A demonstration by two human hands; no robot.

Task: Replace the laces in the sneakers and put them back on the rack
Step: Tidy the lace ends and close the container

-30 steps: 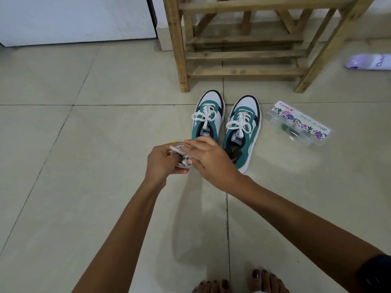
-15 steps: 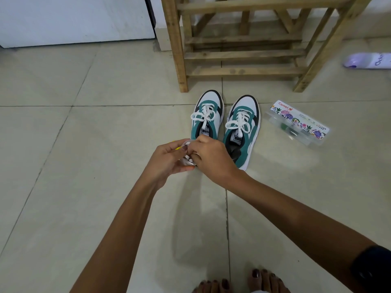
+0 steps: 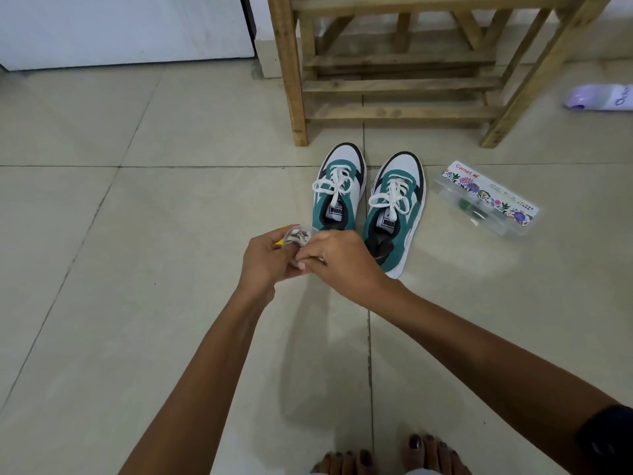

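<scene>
Hands [image 3: 308,257] closed tighter around laces [image 3: 297,236].

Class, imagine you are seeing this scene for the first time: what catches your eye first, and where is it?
First, the pair of teal and white sneakers side by side on the floor, both tied with white laces, just in front of the wooden rack. Next, the left hand and right hand meeting mid-frame, gripping a small bundle of laces. To the right lies a clear box with a flowery label.
</scene>
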